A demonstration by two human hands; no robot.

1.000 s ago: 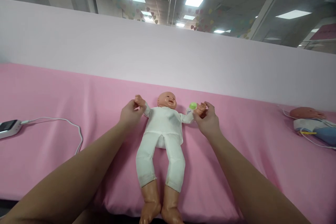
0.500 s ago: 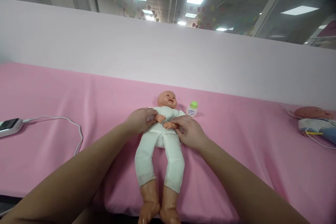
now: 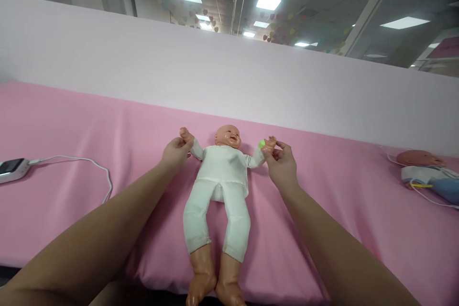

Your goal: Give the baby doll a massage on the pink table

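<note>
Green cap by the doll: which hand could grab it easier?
Probably the right hand: it is close to the green cap, while the left hand is across the doll. Both hold the doll, so the right would have to let go first.

Looks like a baby-care training room — a doll reaching the front edge of the pink table, a second doll near the back edge, ceiling lights, heart stickers.

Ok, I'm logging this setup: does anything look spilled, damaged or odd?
Nothing looks spilled or broken. On the doll in the middle, the white trouser cuffs look faintly brownish at the hem, perhaps stained.
</note>
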